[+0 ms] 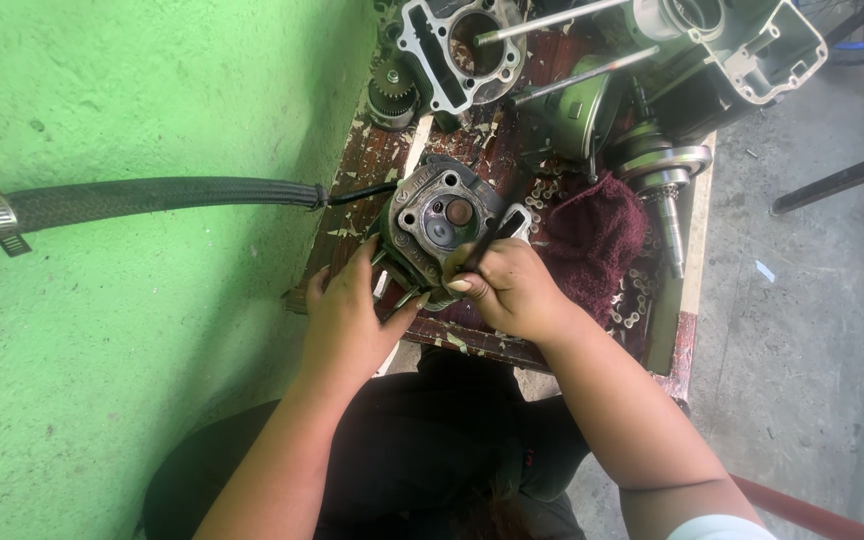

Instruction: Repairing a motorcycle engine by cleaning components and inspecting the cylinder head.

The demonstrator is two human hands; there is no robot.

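A dark metal engine cylinder head (435, 218) stands tilted on a low wooden bench (692, 270), its round chamber with two valves facing up. My left hand (347, 315) grips its lower left side and steadies it. My right hand (512, 288) is closed around a thin dark tool (484, 243) whose tip rests on the head's right edge, close to the valves.
Behind the head lie an engine cylinder (460, 45), a crankcase (742, 45), a crankshaft (664, 180), a gear (392, 97), two long studs and a dark red rag (597, 235) over a chain. A braided black hose (152, 198) runs along the green wall at left. Concrete floor lies right.
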